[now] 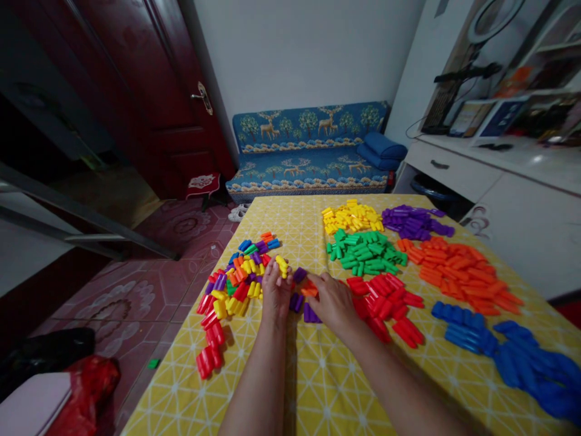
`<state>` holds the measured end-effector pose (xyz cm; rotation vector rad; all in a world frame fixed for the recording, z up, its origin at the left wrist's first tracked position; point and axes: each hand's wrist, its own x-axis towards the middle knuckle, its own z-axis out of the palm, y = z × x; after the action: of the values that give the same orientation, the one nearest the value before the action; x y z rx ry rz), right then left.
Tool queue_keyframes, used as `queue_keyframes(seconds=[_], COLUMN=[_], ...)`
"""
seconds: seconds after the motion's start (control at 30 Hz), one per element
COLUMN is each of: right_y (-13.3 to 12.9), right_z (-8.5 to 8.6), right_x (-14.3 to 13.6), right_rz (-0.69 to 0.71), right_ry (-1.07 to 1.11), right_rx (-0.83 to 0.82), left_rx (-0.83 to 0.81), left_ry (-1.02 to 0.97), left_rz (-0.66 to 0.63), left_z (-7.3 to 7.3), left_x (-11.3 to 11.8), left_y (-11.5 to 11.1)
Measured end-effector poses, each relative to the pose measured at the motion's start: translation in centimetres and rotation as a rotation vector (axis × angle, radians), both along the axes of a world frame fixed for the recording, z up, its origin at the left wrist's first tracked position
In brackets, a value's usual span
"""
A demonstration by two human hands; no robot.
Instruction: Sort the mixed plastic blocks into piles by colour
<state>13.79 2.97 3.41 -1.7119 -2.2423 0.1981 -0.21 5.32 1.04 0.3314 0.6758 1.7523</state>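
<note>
Evidently, sorting by colour is under way: a yellow piece is pinched in the left hand at frame centre, beside the mixed heap. An orange piece is touched by the curled right hand. Next, a carry to the yellow pile, upper centre, seems called for.

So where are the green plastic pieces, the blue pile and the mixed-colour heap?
Green plastic pieces (365,252), head view, pile's middle.
Blue plastic pile (508,351), head view, centre.
Mixed-colour plastic heap (236,278), head view, middle.
</note>
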Motion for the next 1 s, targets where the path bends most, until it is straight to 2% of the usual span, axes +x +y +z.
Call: queue_keyframes(seconds=[0.13,0.27,0.43,0.53,0.63,0.73,0.87,0.93,1.0], right_y=[-0.1,-0.6,-1.5,-1.2,0.5,3.1,6.3,7.6,8.7], right_z=[0.8,0.4,-0.5,-0.5,0.2,1.4,2.4,2.1,1.5], right_x=[3.5,7.0,7.6,8.4,11.7,17.4,25.7,29.2,31.9], right_rz=[0.004,0.064,0.065,0.029,-0.077,-0.247,-0.577,-0.720,-0.799], right_ry=[0.006,-0.009,0.029,0.119,0.181,0.132,0.060,0.081,0.101], right_rx=[0.096,0.131,0.169,0.239,0.350,0.439,0.391,0.343,0.283], left_rx=[-0.021,-0.021,-0.015,-0.010,-0.007,-0.010,-0.028,-0.024,-0.016], left_ry=[0.014,-0.028,-0.030,-0.028,-0.028,-0.026,-0.027,-0.029,-0.032], left_rz=[0.014,0.010,0.004,0.008,0.008,0.003,0.014,0.012,0.011], left_z=[0.0,0.0,-0.1,-0.1,-0.1,0.0,0.2,0.3,0.3], left_x=[0.0,0.0,0.0,-0.1,-0.2,-0.2,0.0,0.0,0.1], left_y=[0.1,0.3,0.3,0.3,0.2,0.2,0.2,0.2,0.3])
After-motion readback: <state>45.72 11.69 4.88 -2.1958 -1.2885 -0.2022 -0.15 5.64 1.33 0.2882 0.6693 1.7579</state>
